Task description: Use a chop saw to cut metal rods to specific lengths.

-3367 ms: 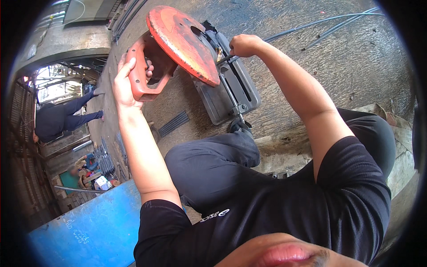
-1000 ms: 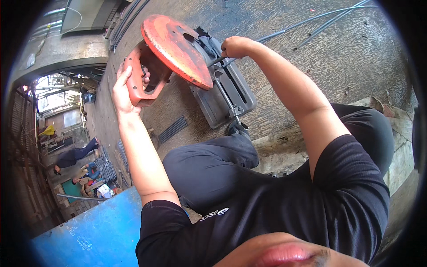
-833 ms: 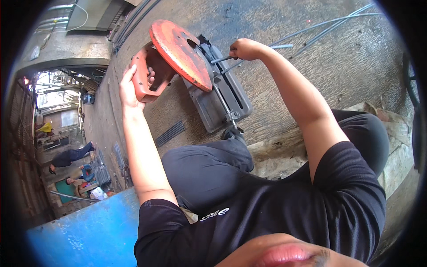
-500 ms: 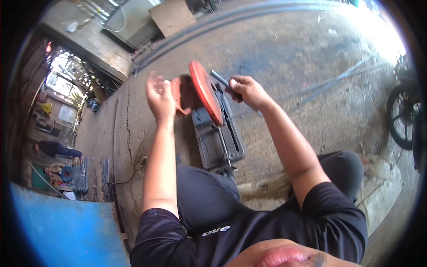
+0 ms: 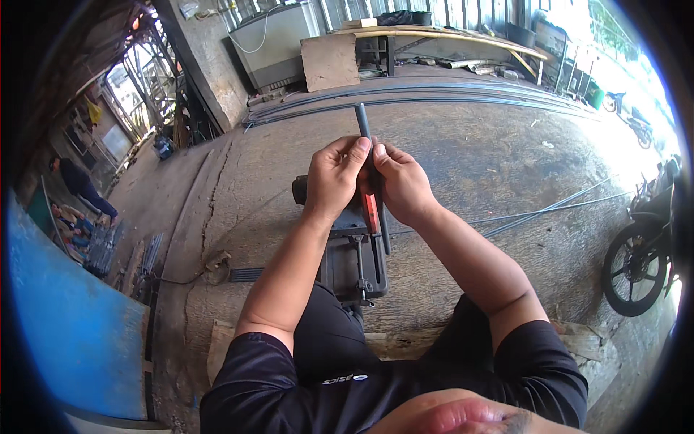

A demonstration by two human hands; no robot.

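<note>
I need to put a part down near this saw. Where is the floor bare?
Bare concrete lies left of the saw, up to the cable. More lies right of the right hand, short of the thin rods. It is crowded at the saw base, where both hands, the left hand too, meet on the dark bar.

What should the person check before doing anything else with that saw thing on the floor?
1. Both hands on the handle: the left hand and right hand grip the dark handle - ok.
2. Fingers away from the blade: the red blade guard is just below the hands; blade hidden - cannot tell.
3. Saw base flat on the concrete floor - ok.
4. Gloves: hands bare - not ok.
5. Power off: switch unseen - cannot tell.
6. The person stands far off - ok.
</note>
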